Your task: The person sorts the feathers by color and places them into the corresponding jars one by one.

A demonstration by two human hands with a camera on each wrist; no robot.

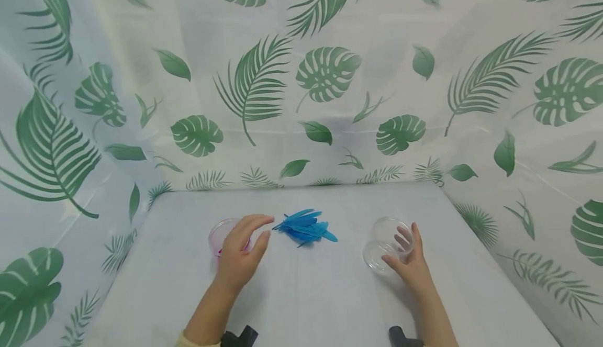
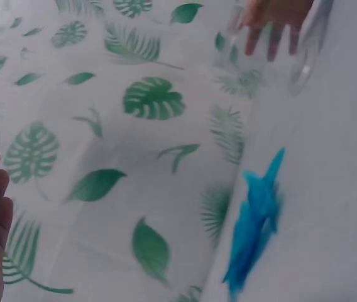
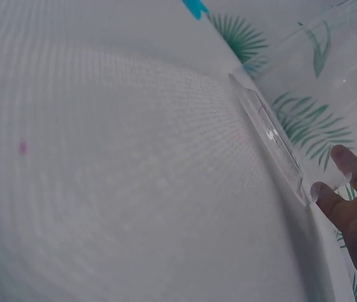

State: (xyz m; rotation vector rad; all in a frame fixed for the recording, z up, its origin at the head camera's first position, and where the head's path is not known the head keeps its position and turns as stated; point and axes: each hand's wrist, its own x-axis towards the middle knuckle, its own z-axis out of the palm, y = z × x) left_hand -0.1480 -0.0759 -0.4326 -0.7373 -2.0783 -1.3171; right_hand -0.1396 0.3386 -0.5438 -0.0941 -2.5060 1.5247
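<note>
My right hand point(image 1: 415, 267) holds a clear plastic cup point(image 1: 377, 247) by its side, thumb on the near side and fingers spread round the far side. In the right wrist view the fingertips touch the wall of the cup point(image 3: 320, 82), whose base is close to the table. My left hand point(image 1: 239, 253) hovers with loosely bent fingers, thumb apart, holding nothing. Partly hidden behind it stands a clear round container point(image 1: 218, 234) with something pink in it. A small bunch of blue feathers point(image 1: 303, 227) lies just right of the left fingertips.
The white tabletop point(image 1: 320, 294) spreads under both hands. A leaf-printed curtain point(image 1: 348, 96) closes off the back and both sides. Dark wrist-worn pieces point(image 1: 240, 336) show at the lower edge of the head view.
</note>
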